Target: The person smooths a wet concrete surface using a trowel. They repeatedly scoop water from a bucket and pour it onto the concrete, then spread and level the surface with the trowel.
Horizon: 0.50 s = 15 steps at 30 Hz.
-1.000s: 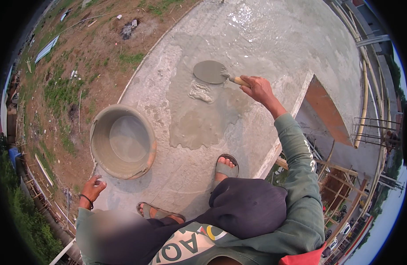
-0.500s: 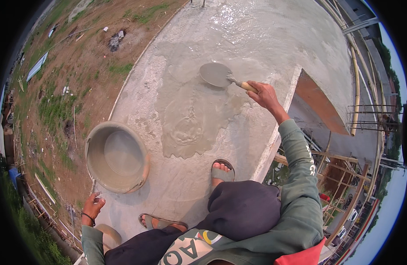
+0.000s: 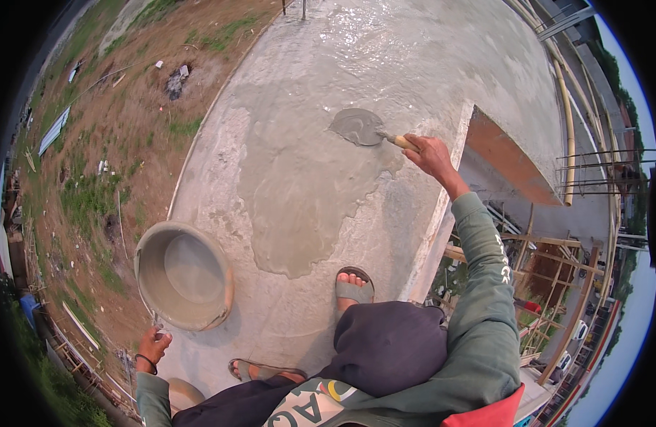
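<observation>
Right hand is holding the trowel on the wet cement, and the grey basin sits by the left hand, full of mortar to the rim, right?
Not quite. The head view shows the basin nearly empty, only a thin grey film on its bottom. The rest stands: the right hand grips the trowel on the wet cement, and the basin sits by the left hand.

The slab [image 3: 427, 78] fills the upper middle of the frame. On it, the trowel [image 3: 358, 127] lies upper centre, the wet patch [image 3: 299, 192] below it, and the basin [image 3: 183, 274] at lower left, beside the slab's left edge.
</observation>
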Available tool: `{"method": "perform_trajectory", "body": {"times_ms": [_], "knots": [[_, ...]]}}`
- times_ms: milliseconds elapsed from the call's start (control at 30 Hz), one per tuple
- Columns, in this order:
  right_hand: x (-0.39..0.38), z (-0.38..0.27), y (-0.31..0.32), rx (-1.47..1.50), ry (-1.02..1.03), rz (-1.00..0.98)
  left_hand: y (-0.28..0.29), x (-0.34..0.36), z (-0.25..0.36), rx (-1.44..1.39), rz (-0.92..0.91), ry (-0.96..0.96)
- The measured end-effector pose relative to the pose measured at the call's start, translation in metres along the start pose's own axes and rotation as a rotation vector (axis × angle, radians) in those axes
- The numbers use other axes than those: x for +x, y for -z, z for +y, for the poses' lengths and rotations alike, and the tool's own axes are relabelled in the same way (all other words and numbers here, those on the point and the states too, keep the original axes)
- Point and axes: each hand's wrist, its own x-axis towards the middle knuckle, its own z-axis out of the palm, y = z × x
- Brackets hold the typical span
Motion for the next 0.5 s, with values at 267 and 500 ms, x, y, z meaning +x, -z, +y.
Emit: {"method": "perform_trajectory", "body": {"times_ms": [267, 500], "knots": [[0.006, -0.023, 0.008, -0.175, 0.154, -0.085, 0.004, -0.006, -0.005, -0.010, 0.031, 0.096], [0.076, 0.047, -0.001, -0.133, -0.346, 0.128, 0.008, -0.012, -0.005, -0.032, 0.033, 0.151]]}}
